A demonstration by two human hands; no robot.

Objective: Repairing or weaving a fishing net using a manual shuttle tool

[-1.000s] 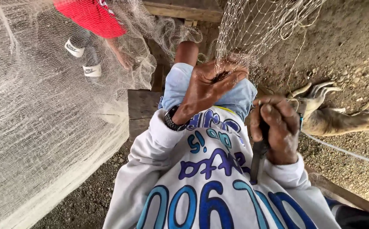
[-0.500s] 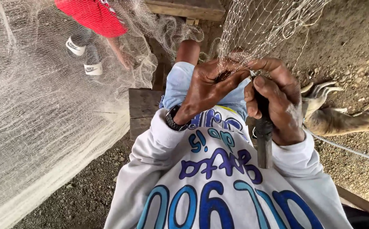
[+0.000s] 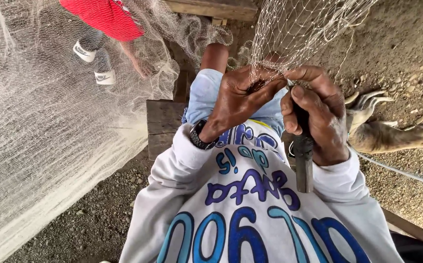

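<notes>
My left hand (image 3: 238,102) pinches the pale mesh of a fishing net (image 3: 294,34) that hangs down in front of me. My right hand (image 3: 318,114) is wrapped around the dark handle of a knife-like tool (image 3: 304,160), its upper end at the mesh right beside my left fingers; the blade end is hidden by the hands. Both hands meet over my lap, above pale blue shorts (image 3: 206,92). A black watch (image 3: 199,136) sits on my left wrist.
A large heap of fine white net (image 3: 41,136) fills the left. Another person in a red top (image 3: 107,17) stands behind it. I sit on a wooden bench (image 3: 160,122). A bare foot (image 3: 382,131) rests on gravel at the right.
My right hand rose with the tool from beside my chest up to the net, meeting my left hand. The left hand stayed on the mesh.
</notes>
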